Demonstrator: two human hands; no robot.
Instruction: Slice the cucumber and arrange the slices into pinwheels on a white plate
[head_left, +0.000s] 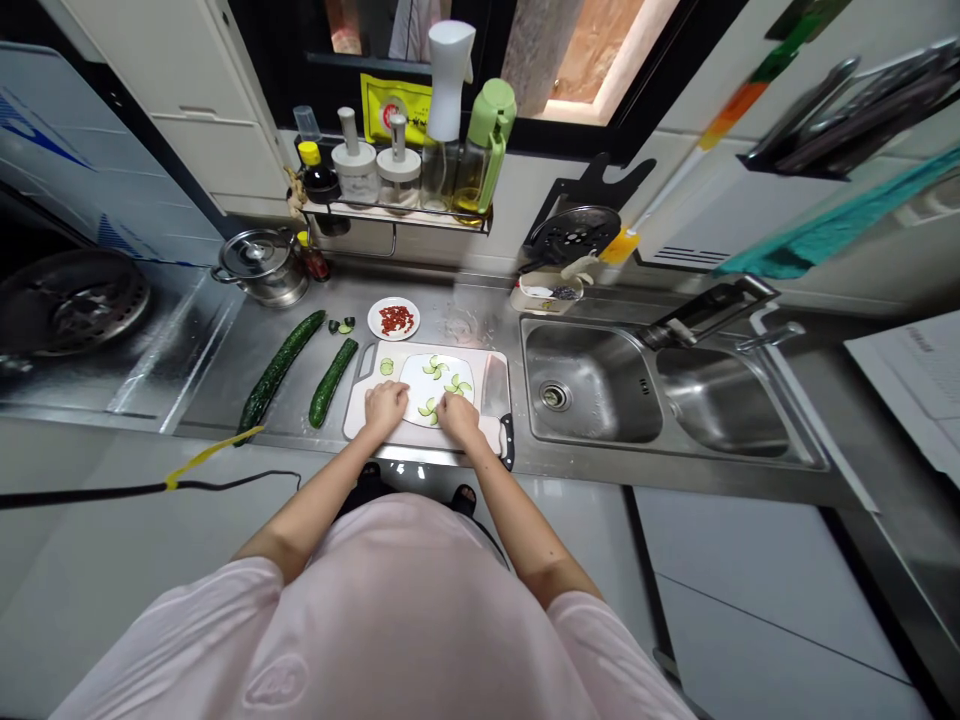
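A white plate [442, 366] rests on the cutting board [365, 408], with cucumber slices [434, 368] laid on it in several pinwheel shapes. My left hand [387, 408] is closed at the plate's left edge; what its fingers hold, if anything, is too small to tell. Over the plate's lower right part, my right hand [457, 416] is closed in a pinch beside a slice cluster, its fingertips hidden. More slices [386, 366] lie on the board's upper left. A cleaver [495, 385] lies along the board's right side, its dark handle [508, 440] near the front edge.
Two cucumbers [279, 372] [332, 383] and a small plate of red pieces [396, 319] lie left of and behind the board. A steel pot [264, 266] stands back left. The double sink [592, 380] is at right. Above hangs a rack [390, 212] of bottles. A yellow-tied cord [217, 452] crosses front left.
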